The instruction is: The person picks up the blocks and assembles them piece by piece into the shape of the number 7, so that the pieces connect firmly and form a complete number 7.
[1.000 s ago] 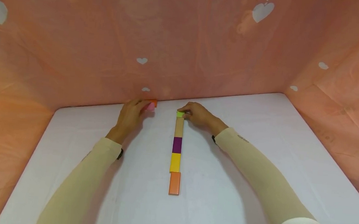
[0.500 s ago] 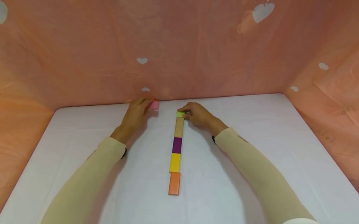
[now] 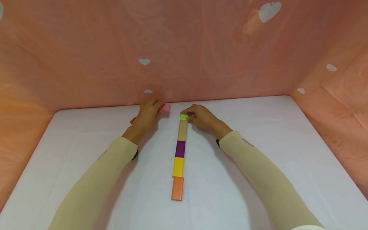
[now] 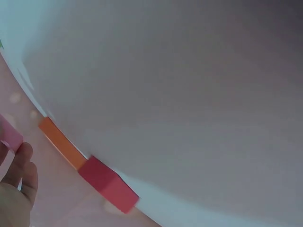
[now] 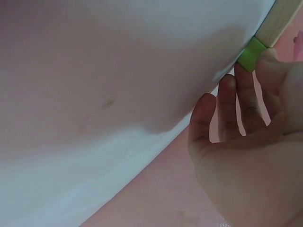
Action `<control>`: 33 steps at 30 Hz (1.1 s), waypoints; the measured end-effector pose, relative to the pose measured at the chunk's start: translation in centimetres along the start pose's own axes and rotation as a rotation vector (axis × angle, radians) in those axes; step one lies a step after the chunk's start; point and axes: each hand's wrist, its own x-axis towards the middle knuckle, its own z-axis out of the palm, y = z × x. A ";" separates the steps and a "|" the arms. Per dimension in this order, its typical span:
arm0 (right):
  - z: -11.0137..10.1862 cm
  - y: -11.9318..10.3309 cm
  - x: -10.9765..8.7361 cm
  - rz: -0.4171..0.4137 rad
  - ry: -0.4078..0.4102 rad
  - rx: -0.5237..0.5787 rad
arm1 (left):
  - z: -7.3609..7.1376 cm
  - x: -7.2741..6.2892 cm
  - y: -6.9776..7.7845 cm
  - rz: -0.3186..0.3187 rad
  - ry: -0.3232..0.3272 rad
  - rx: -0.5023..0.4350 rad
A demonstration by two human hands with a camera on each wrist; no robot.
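Note:
A pink block (image 3: 166, 107) is pinched in the fingertips of my left hand (image 3: 148, 116), close over the far edge of the table and left of a row of blocks. My right hand (image 3: 203, 117) holds the light green block (image 3: 183, 117) at the row's far end between thumb and fingers. Toward me, the row continues with a plain wood block (image 3: 182, 130), a purple block (image 3: 180, 149), a yellow block (image 3: 178, 166) and an orange block (image 3: 177, 188), set slightly to the right of the yellow one.
Behind my left hand a red block (image 3: 132, 120) peeks out. The left wrist view shows another orange block (image 4: 63, 144) end to end with red (image 4: 109, 184). Pink cloth (image 3: 189, 49) with white hearts rises behind the white table (image 3: 228, 206).
My left hand has moved right with the pink block, toward the green one. A red block has come into view by the left wrist. The right hand stays in place.

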 end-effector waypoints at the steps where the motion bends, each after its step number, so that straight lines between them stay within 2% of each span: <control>1: 0.0 0.0 0.0 -0.003 0.001 -0.003 | 0.0 0.0 0.2 -0.013 -0.013 0.010; 4: 0.1 -0.2 -0.1 -0.005 0.007 -0.003 | 0.0 0.1 0.8 -0.039 -0.039 0.039; 10: 0.0 -0.2 -0.1 -0.020 0.028 -0.010 | 0.3 0.7 1.3 -0.015 -0.044 0.066; 13: 0.0 -0.1 0.0 -0.027 0.027 -0.002 | 0.6 0.9 1.7 -0.027 -0.060 0.087; 16: 0.0 -0.1 0.0 -0.023 0.024 0.002 | 0.9 0.8 2.0 -0.055 -0.084 0.087; 19: 0.0 -0.1 0.0 -0.024 0.020 0.004 | 1.2 0.6 2.3 -0.110 -0.112 0.056; 24: 0.0 -0.3 0.0 -0.025 0.027 0.011 | 1.4 0.5 2.2 -0.190 -0.121 0.005; 33: 0.3 -0.7 0.1 -0.008 0.026 0.026 | 1.1 0.5 2.5 -0.154 -0.100 0.020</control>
